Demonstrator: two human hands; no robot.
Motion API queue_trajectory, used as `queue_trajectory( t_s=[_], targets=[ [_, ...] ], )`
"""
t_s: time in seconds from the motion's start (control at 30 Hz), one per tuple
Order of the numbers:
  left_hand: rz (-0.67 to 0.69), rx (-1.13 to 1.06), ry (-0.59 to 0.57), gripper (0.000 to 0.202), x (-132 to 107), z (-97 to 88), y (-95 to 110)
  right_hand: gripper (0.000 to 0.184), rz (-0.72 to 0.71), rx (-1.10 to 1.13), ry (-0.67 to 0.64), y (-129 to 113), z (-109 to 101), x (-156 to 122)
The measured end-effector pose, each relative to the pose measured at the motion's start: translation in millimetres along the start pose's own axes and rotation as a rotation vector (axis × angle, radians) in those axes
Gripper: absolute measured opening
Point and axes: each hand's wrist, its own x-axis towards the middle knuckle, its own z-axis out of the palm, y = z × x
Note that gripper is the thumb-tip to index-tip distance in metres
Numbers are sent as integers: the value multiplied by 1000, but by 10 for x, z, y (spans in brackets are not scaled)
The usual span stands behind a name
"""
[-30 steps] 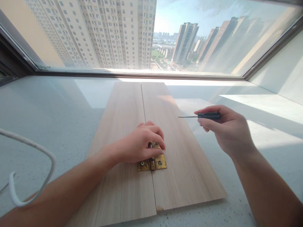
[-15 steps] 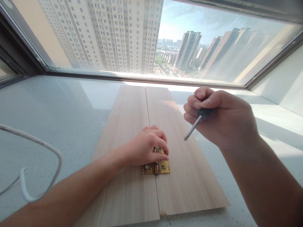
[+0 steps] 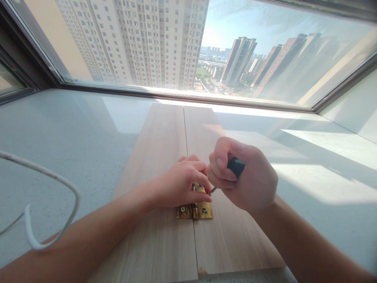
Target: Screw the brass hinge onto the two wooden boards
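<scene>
A tarnished brass hinge lies across the seam between two wooden boards, with cross-head screws visible in its near corners. My left hand rests over the hinge, thumb and fingers pinched around a small piece that looks like a screw, mostly hidden, on the right leaf. Wrapped in my right hand is a screwdriver with a dark handle. Its thin shaft points down and left to the left fingertips; the tip's exact contact is hidden. The left board and right board lie flat, side by side.
A white cable loops at the left, in front of my left forearm. The boards lie on a pale speckled sill, below a dark window frame. The right board has a chipped near corner at the seam.
My right hand has come down and left, bringing the screwdriver from above the right board to the left fingertips at the hinge. My left hand stays in place.
</scene>
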Motion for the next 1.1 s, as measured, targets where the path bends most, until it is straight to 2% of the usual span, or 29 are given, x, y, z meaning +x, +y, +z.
queue_trajectory(
  t_s=[0.17, 0.5, 0.73, 0.8, 0.93, 1.03, 1.1],
  targets=[
    [29, -34, 23, 11, -19, 27, -35, 39, -41, -4, -96, 122, -58, -9],
    [36, -141, 33, 8, -35, 24, 11, 37, -70, -52, -208, 132, -96, -21],
    [6, -263, 47, 8, -20, -13, 16, 40, -81, -118, -190, 164, -109, -12],
    [-11, -366, 82, 13, -23, -51, -16, 39, -96, -96, -182, 172, -117, -8],
    [-8, -730, 249, 54, -23, -145, -24, 40, -116, -86, -167, 187, -92, 4],
    [9, -896, 377, 57, 20, -199, 132, 41, -133, -120, -154, 191, -26, 17],
    [-10, -923, 396, 56, 85, -224, 304, 39, -162, -227, -132, 178, 17, 20]
  ],
)
